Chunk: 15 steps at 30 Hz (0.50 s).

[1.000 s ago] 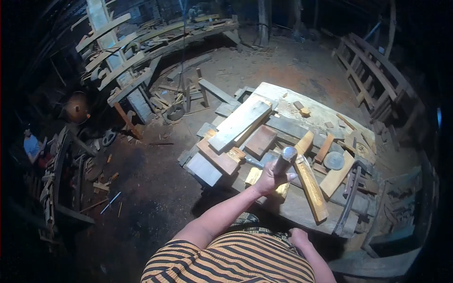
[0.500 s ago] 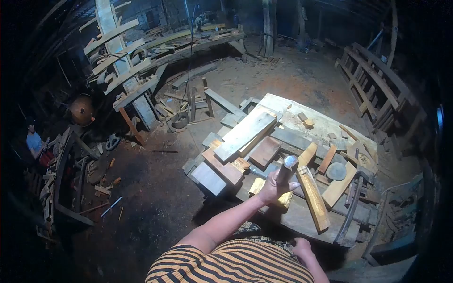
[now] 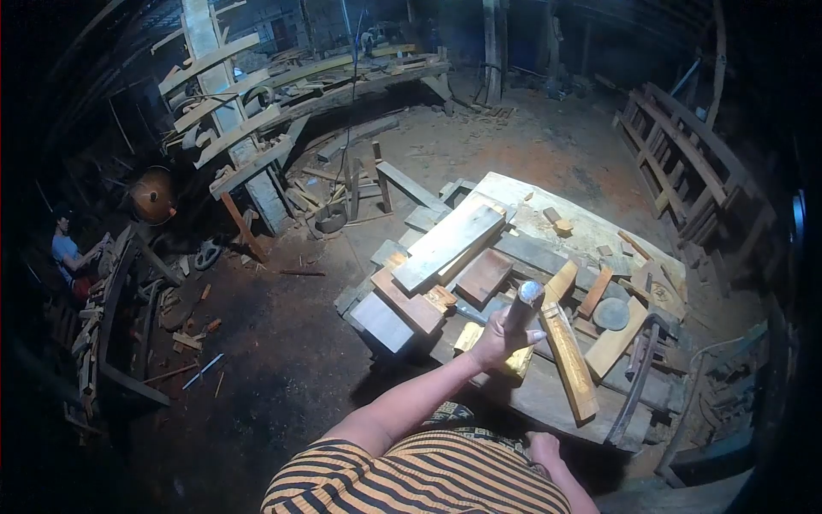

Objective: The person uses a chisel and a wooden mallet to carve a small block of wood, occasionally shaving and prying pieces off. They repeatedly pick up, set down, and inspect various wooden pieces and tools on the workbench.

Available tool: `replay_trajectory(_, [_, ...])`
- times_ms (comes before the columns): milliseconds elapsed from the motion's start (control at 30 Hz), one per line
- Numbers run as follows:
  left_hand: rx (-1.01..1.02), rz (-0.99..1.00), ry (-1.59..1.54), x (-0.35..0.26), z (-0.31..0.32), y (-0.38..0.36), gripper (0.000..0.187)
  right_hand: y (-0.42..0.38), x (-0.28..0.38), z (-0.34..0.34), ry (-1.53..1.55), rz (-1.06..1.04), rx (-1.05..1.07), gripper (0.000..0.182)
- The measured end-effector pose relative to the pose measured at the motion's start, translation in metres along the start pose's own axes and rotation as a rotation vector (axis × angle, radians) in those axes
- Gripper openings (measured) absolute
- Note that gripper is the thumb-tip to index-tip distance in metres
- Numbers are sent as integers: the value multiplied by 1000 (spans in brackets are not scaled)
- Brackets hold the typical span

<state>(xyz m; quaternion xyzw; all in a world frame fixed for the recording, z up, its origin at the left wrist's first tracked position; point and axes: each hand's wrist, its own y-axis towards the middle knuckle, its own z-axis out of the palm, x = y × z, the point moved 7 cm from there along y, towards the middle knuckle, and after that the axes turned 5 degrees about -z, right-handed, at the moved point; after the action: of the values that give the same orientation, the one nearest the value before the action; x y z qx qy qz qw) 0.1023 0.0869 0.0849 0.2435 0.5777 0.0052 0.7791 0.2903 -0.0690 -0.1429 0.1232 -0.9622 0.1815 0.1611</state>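
My left hand [image 3: 495, 344] is wrapped round an upright cylindrical wooden tool [image 3: 521, 310] with a pale, shiny top end. A bright yellow wood block [image 3: 515, 363] lies just under and beside that hand. To its right, a long squared timber with a carved or hollowed face [image 3: 568, 363] rests at an angle on the bench. My right hand [image 3: 543, 449] is low, close to my patterned lower garment, with its fingers curled; anything inside them is hidden. Past the left hand lie a reddish-brown block [image 3: 484, 277] and a long pale board [image 3: 449, 248].
The workbench [image 3: 505, 182] also holds a round grey disc [image 3: 610, 313], a curved metal bar [image 3: 635, 382] and offcuts. Wooden frames [image 3: 685, 158] stand at the right. A person [image 3: 65, 248] is at the far left, near a cluttered bench. Scraps lie on the floor.
The view has shifted slightly, while both my hands keep nearly the same pose. The person at the far left has moved, with an arm now reaching forward.
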Motion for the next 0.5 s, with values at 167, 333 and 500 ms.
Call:
replay_trajectory(167, [28,-2,-28,11,-4,-2,41,-2,-16,12,-80,-3,-151,20])
replay_trajectory(333, [36,-59,38,13,-3,-3,34,-5,-6,-2,-26,62,-46,20])
replay_trajectory(500, [47,-32,68,14,-2,-4,32,-29,50,-113,742,-4,-50,21])
